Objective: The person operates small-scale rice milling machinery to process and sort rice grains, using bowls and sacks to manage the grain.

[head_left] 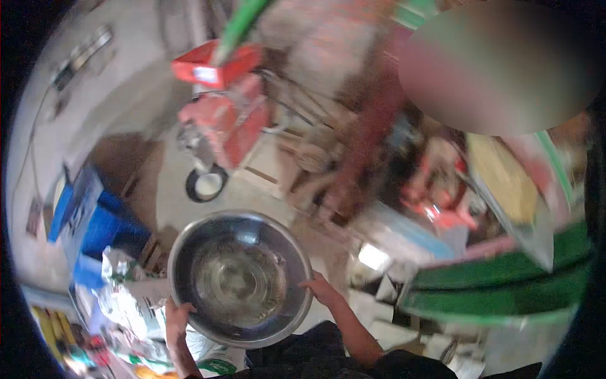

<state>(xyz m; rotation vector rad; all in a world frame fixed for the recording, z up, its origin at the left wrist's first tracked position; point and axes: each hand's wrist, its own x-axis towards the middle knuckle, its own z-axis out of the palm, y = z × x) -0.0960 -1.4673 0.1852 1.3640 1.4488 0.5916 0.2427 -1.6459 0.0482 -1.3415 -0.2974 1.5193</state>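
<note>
A wide, shiny metal basin (237,278) is held in front of my body, its open top facing up at me. My left hand (177,316) grips the rim at the lower left, thumb over the edge. On the right side, my right hand (320,289) is closed on the rim too. Inside, the bottom shows rings and some specks that I cannot make out. Beyond the basin, a small dark bowl (197,195) with pale contents sits on the floor beneath a red machine (230,120) with a red hopper (218,74) on top.
On the left stand a blue container (107,221) and white sacks (129,303). To the right are a green machine part (499,278) and a tray of yellowish material (505,183). Pale blocks (391,322) lie near my right side. Much of the view is motion-blurred.
</note>
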